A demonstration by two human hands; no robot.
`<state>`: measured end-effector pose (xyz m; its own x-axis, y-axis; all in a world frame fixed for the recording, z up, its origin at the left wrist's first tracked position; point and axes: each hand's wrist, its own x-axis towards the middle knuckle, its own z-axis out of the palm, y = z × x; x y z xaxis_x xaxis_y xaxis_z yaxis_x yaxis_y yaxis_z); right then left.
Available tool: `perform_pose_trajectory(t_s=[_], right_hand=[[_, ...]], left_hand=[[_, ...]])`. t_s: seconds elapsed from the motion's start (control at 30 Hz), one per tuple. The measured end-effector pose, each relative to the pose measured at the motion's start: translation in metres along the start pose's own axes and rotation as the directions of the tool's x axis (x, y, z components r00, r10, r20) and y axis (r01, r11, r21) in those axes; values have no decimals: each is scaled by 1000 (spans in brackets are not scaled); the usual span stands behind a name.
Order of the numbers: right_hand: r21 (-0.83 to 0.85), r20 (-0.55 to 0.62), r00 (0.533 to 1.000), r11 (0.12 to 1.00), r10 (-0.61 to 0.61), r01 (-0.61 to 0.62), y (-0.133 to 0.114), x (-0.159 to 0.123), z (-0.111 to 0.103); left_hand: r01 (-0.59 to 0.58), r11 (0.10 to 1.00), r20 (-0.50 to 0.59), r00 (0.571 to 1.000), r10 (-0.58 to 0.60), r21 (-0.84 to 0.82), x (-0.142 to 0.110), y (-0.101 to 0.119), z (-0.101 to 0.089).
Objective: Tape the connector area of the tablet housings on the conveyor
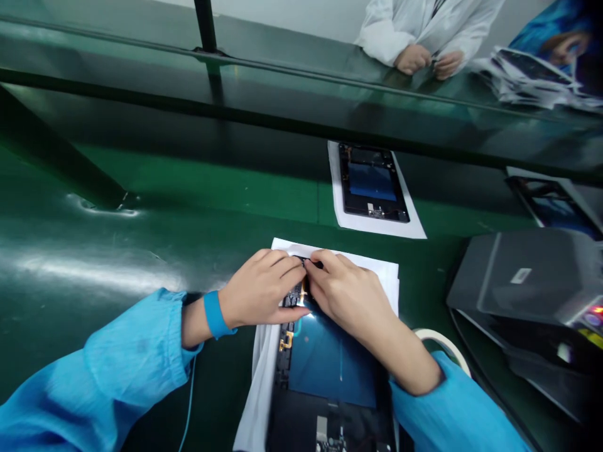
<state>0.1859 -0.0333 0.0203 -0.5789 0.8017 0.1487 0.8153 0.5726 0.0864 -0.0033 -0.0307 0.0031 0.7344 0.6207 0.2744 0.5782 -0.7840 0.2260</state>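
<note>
An opened tablet (pixel 330 370), with a blue panel and black frame showing, lies on white paper (pixel 372 267) right in front of me. My left hand (pixel 261 289) rests on the tablet's upper left part, fingers curled and pinching. Beside it, my right hand (pixel 346 295) has its fingertips meeting the left's at the top edge. Both press on a small dark part (pixel 311 262) there; I cannot make out what it is. A blue wrist strap (pixel 214 314) with a cord sits on my left wrist.
A second opened tablet (pixel 372 182) on white paper lies farther back on the green belt (pixel 188 188). A grey machine (pixel 532 295) stands at right, with a tape roll (pixel 445 342) by my right arm. Across the raised rail (pixel 282 69), a person in white rests both hands (pixel 426 59).
</note>
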Motion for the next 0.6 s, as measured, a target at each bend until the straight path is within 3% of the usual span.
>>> perform_pose_trajectory(t_s=[0.07,0.17,0.23,0.3,0.37,0.4,0.43,0.5,0.6], right_hand=[[4,19,1000,1000,-8,8,-3,-4,-3],[139,-11,998,988,-69,70,-8,-27,-13],[250,-87,992,962,-91,110,-9,-58,-23],[295,-179,984,952,-21,74,-3,-100,-31],[275,-272,951,959,145,-67,10,-148,-34],[224,-339,902,954,268,-200,18,-171,-33],[141,-409,820,915,401,-378,27,-194,-31],[-147,-569,715,805,406,-574,47,-234,-24],[-353,-626,665,612,408,-708,77,-277,-13]], left_hand=[[5,1000,15,1000,-5,-10,1,0,-2],[-6,1000,68,998,5,7,3,-2,-5],[-36,999,89,996,33,26,5,-4,-6],[-75,996,94,993,71,38,7,-6,-7],[-102,994,92,991,98,41,9,-6,-9],[-107,993,90,991,103,42,10,-5,-10],[-109,993,87,991,104,46,12,-5,-11],[-102,992,83,992,96,70,15,-7,-13],[-115,987,51,993,110,113,23,-15,-11]])
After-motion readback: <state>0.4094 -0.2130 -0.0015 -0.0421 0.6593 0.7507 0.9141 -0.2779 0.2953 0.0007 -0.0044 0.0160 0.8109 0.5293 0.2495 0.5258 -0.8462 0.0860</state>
